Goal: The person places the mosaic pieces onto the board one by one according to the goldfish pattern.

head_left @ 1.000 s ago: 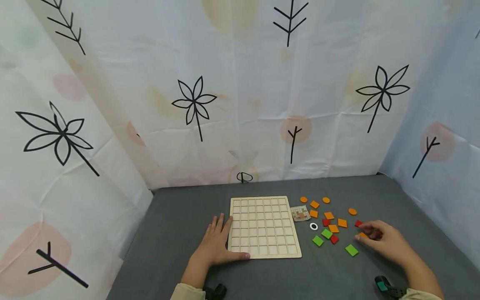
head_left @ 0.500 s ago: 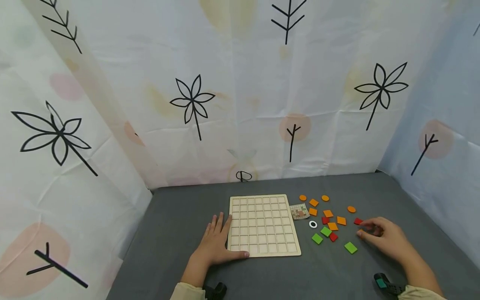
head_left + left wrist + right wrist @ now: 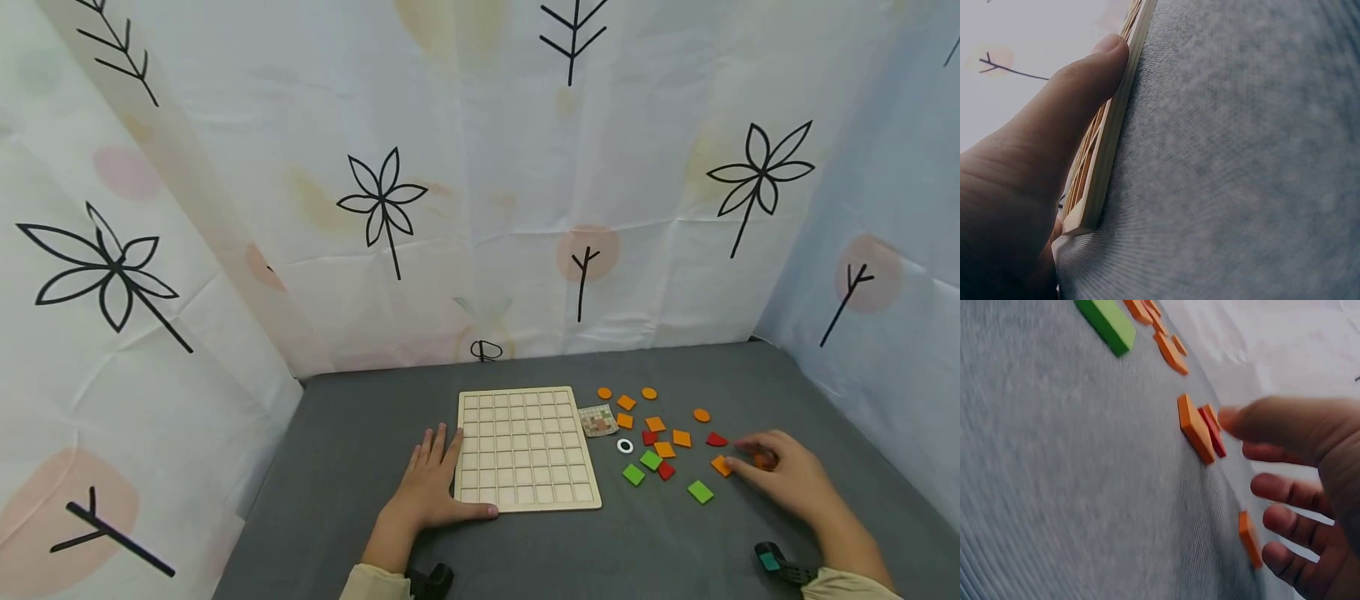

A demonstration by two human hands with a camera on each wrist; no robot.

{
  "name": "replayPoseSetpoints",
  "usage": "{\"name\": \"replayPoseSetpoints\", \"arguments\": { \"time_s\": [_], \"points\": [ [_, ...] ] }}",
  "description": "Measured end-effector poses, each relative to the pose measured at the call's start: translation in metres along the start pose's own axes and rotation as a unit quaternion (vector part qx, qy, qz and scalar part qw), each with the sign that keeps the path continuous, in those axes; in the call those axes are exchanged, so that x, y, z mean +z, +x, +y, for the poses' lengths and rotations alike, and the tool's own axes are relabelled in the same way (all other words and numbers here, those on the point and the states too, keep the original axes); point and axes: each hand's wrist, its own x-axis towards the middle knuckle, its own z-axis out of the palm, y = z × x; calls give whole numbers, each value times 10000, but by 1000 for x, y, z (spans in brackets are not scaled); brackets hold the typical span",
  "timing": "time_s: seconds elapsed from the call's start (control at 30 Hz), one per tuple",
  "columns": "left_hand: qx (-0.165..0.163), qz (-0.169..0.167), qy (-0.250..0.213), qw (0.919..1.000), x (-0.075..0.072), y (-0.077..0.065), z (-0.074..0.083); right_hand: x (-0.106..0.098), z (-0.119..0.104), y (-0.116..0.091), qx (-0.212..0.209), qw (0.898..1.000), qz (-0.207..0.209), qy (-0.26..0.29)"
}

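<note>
My left hand (image 3: 426,490) lies spread beside a wooden grid board (image 3: 525,450). Its fingers point along the board's left side, and the thumb (image 3: 1094,69) rests on the near edge. To the right, my right hand (image 3: 783,475) hovers low over the table with loosely bent fingers and nothing between them. Just left of its thumb lies an orange square tile (image 3: 722,466). A red tile (image 3: 717,439) sits by the index fingertip. Another orange piece (image 3: 1249,539) is below the fingers, partly covered by the hand in the head view.
A small patterned card (image 3: 597,421) lies against the board's right side. Scattered around are several orange tiles, green tiles (image 3: 701,492), red tiles (image 3: 665,471) and one white ring (image 3: 625,447). A patterned cloth (image 3: 487,250) hangs behind the grey table (image 3: 375,417).
My right hand has moved slightly right and its fingers have parted. The orange square tile earlier at its fingertips now lies uncovered. The left hand stays on the board; the view has shifted slightly.
</note>
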Motion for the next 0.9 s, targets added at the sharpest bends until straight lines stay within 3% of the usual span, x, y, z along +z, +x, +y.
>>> {"name": "replayPoseSetpoints", "arguments": {
  "time_s": [0.2,0.37,0.5,0.6,0.9],
  "points": [
    [-44,-13,68,10000,-1,0,2,4,-18,-3,-812,9938,-449,606],
    [-56,10,124,9999,-2,1,2,4,-22,-5,-1405,9762,-1140,1197],
    [-51,51,165,9998,-3,2,3,2,-21,-3,-1536,9576,-1854,1585],
    [-47,52,185,9998,-3,1,3,1,-19,-3,-1559,9481,-2162,1736],
    [-34,34,147,9999,-1,0,2,4,-11,-1,-1962,9316,-2362,1943]
  ]
}}
